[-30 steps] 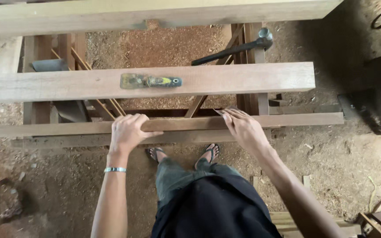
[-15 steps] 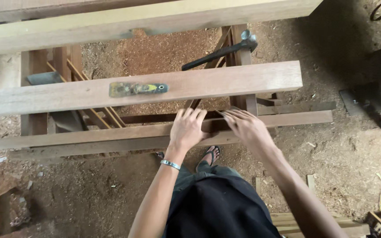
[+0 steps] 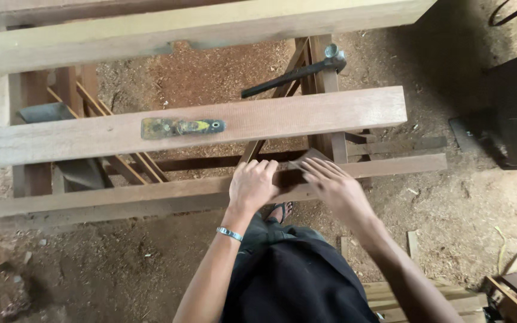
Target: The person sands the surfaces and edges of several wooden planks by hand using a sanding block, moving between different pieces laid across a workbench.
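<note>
Soft daylight, sharp focus, shadowed right edge

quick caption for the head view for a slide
Both hands, left and right, press on a narrow wood rail beside a plank carrying a scraper.

Counted: three long wooden boards (image 3: 282,116) laid across, one yellow-handled scraper (image 3: 182,127) at 10 o'clock, one hammer (image 3: 297,70) at 12 o'clock, two hands (image 3: 252,185), one bracelet (image 3: 229,233).
</note>
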